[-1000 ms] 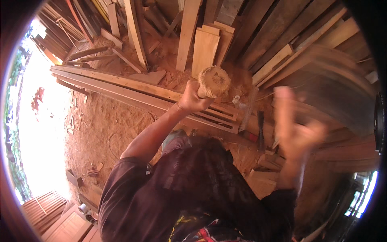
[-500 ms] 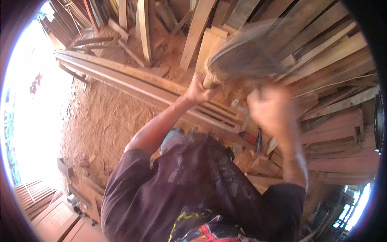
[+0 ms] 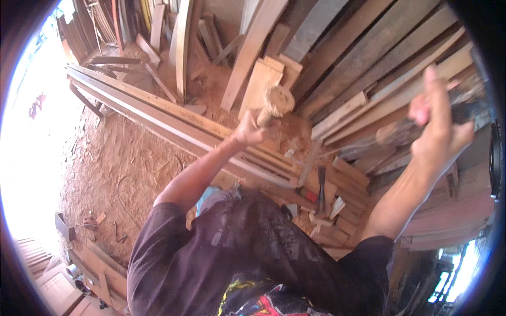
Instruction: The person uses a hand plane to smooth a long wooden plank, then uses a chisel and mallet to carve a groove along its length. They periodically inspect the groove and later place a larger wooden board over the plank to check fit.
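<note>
My left hand [image 3: 252, 129] is closed around the short handle of a wooden mallet-like piece [image 3: 279, 101], whose round head has a rough, frayed top face. Out to the right is my right hand [image 3: 438, 124], its index finger stretched upward and its fingers apart. Behind that hand shows a blurred dark, elongated object [image 3: 470, 111] with a brownish end. Whether the hand touches it is hard to see, but no grip on it shows. Below my left hand runs a long bench of wooden beams [image 3: 205, 113].
Many boards [image 3: 363, 58] lean at the far right. Light wood blocks [image 3: 263, 76] stand beyond my left hand. A dark, narrow tool [image 3: 321, 187] and a small red item [image 3: 312, 196] lie near the bench's right end, by wood offcuts [image 3: 337, 231]. Sawdust [image 3: 126, 158] covers the ground at left.
My right hand has swung far to the right, away from the left, and its fingers have spread. The dark blurred shape over the mallet-like piece has left there, uncovering its head.
</note>
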`<state>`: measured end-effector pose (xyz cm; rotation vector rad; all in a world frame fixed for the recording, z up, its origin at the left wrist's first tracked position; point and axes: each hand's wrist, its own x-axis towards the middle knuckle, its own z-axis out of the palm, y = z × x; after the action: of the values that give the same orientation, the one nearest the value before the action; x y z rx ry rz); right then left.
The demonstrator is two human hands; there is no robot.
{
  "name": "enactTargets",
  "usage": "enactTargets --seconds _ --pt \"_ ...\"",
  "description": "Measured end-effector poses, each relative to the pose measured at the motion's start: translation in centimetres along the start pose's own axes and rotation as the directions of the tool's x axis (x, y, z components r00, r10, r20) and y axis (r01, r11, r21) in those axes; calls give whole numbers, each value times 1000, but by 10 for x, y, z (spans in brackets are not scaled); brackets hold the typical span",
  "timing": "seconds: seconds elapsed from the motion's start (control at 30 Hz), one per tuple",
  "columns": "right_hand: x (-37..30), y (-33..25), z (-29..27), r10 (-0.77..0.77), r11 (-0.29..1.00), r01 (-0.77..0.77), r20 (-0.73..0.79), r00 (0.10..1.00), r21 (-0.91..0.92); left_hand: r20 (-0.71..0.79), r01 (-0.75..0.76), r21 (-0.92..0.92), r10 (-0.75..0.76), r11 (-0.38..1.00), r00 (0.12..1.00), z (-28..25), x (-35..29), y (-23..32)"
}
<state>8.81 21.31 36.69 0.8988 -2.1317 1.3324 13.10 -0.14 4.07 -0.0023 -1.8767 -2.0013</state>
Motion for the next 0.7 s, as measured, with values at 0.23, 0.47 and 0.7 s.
enactTargets --seconds 0.23,0.47,0.7 --pt "-44 62 33 142 863 257 697 703 -435 -12 -239 7 239 971 971 18 2 -9" --pt "-5 15 -20 -81 992 99 205 976 -79 23 58 69 -59 996 998 3 -1 -5" --pt "-83 75 43 71 889 223 603 795 -399 24 9 111 -11 994 1000 4 -3 -1"
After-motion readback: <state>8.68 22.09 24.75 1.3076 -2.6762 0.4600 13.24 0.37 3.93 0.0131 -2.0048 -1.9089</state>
